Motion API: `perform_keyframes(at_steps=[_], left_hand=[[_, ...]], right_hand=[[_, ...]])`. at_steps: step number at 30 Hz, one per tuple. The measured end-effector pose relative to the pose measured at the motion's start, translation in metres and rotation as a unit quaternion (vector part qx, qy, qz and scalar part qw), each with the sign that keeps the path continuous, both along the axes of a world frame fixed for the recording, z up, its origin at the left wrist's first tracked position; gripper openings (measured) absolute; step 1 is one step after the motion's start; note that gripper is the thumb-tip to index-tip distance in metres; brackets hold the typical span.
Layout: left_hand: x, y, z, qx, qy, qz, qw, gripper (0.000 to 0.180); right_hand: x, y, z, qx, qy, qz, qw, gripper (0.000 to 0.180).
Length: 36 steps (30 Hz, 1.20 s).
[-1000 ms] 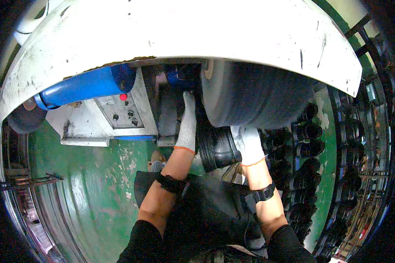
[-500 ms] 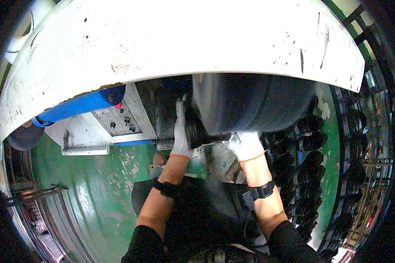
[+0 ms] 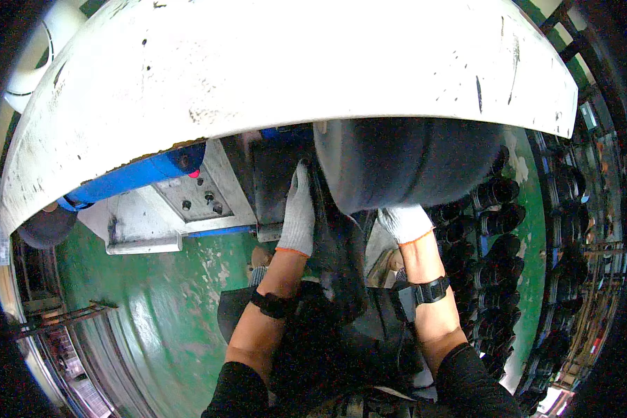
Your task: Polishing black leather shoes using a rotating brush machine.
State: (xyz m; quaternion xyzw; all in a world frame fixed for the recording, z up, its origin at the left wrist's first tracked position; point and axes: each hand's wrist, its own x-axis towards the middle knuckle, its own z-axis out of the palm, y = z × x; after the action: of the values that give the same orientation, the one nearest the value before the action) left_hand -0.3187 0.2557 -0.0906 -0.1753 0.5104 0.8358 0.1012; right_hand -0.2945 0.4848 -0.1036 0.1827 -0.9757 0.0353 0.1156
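Note:
A dark, wide roller-like wheel [image 3: 411,164], blurred along its edge, sits under a white hood. Below and left of it a black boot [image 3: 338,261] hangs between my hands; its far end is lost in shadow. My left hand [image 3: 299,212], in a white knit glove with an orange cuff, grips the boot's left side, thumb pointing up. My right hand [image 3: 405,223], gloved the same way, is closed at the boot's right side just under the wheel. The wheel and boot hide most of its fingertips.
The white hood [image 3: 327,63] spans the space above my hands. At left are a blue cylinder [image 3: 136,174] and a control panel [image 3: 202,198] with knobs and a red button. Racks of black footwear [image 3: 498,223] stand at right on the green floor [image 3: 153,299].
The boot has swung down toward me and shows more of its length. My left hand has turned and moved slightly right; my right hand has shifted a little right.

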Motion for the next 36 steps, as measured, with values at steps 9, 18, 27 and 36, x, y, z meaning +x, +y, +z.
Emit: perform_keyframes(at_steps=[9,18,27,36], left_hand=[[0.033,0.0,0.057,0.47,-0.081,-0.165,0.863,0.055],[0.015,0.032,0.039,0.409,-0.097,0.003,0.907,0.053],[-0.008,-0.004,0.021,0.348,-0.005,0.122,0.93,0.055],[-0.019,-0.026,0.044,0.373,0.098,0.145,0.911,0.068]], right_hand=[[0.008,-0.016,0.04,-0.225,-0.055,-0.022,0.973,0.046],[0.005,0.022,0.035,-0.363,-0.183,-0.041,0.912,0.04],[-0.004,-0.051,0.043,0.06,0.154,0.034,0.986,0.051],[-0.006,-0.137,0.073,-0.117,0.112,-0.048,0.986,0.056]])
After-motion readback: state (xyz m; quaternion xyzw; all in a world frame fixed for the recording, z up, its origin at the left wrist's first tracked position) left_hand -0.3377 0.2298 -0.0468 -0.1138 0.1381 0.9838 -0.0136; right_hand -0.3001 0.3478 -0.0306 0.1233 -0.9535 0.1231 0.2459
